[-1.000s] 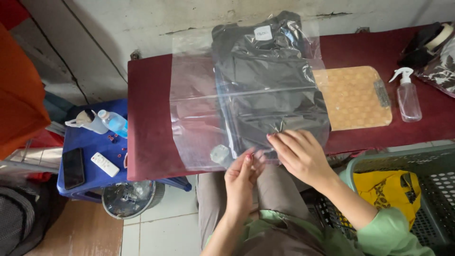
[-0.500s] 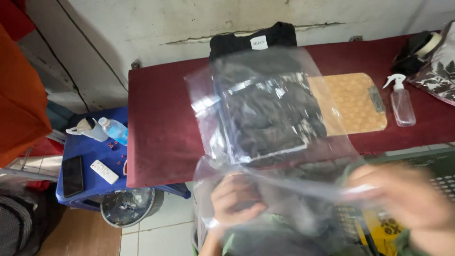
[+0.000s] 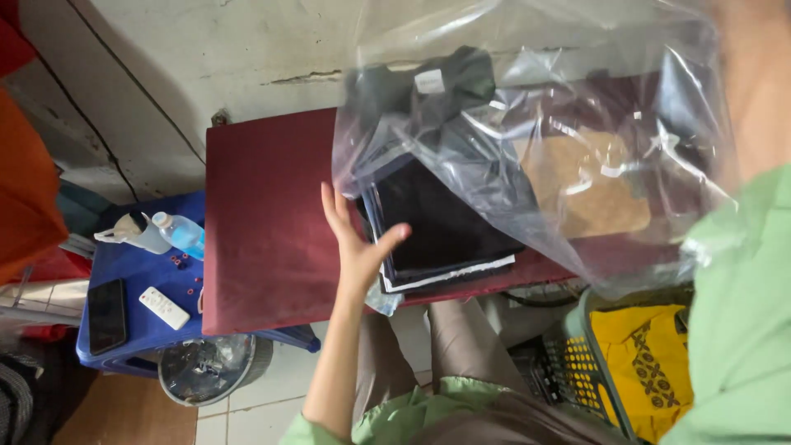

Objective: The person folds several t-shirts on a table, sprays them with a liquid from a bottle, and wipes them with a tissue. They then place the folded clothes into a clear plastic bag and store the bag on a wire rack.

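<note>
A large clear plastic bag [image 3: 577, 140] hangs lifted over the maroon table [image 3: 264, 239] and fills the upper right of the view. My right hand [image 3: 754, 74], blurred and close to the camera, holds it up by its top right; the grip itself is unclear. Below the bag's open mouth a folded black garment [image 3: 437, 222] lies on a flat white-edged board at the table's front edge. My left hand [image 3: 356, 239] has its fingers spread, with the palm against the garment's left side and the thumb over it. A tan cork-like board [image 3: 593, 189] shows through the plastic.
A blue stool [image 3: 124, 330] at the left carries a water bottle [image 3: 181, 233], a dark phone [image 3: 105, 305] and a white remote [image 3: 163, 307]. Beneath it sits a metal bowl [image 3: 210, 367]. A green basket [image 3: 577, 363] with yellow cloth stands at the lower right. A cracked wall runs behind the table.
The plastic bag has risen from the table up toward the camera with my right hand. My left hand has moved from the bag's lower edge to the left side of the folded black garment.
</note>
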